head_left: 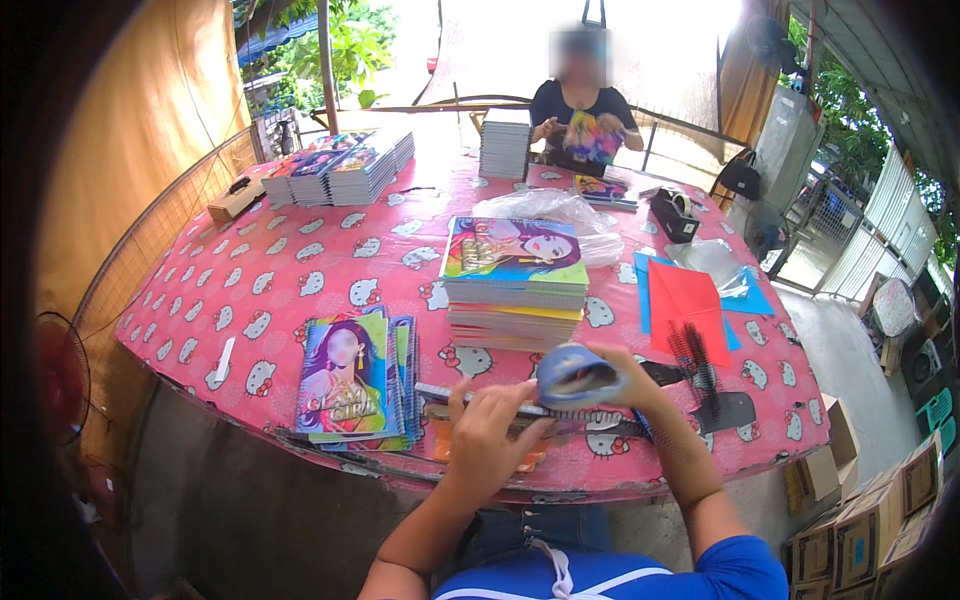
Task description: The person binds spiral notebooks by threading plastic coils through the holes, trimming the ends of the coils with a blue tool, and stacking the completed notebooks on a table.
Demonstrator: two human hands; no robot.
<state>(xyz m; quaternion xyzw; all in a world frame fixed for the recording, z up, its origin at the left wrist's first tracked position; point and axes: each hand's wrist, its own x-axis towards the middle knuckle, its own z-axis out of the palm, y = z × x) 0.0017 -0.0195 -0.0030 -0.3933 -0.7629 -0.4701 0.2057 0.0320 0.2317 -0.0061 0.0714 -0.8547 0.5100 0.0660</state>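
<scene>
Near the front edge of the table, my left hand [488,440] is closed on a spiral notebook [437,393], which is tilted so that its edge and coil face me. My right hand [628,378] grips a blue ring-shaped roll [570,376] with a hollow middle, just above the notebook's right end. Motion blurs the roll a little. To the left of my hands lies a low pile of spiral notebooks [350,380] with a colourful cover on top. Right behind my hands stands a tall stack of notebooks [515,300].
Clear plastic wrap [545,208] lies behind the tall stack. Red and blue sheets [685,305], a black bristled brush [692,355] and a black tape dispenser [675,217] sit at right. More notebook stacks [345,175] stand at far left. Across the table a person [582,110] handles a colourful item.
</scene>
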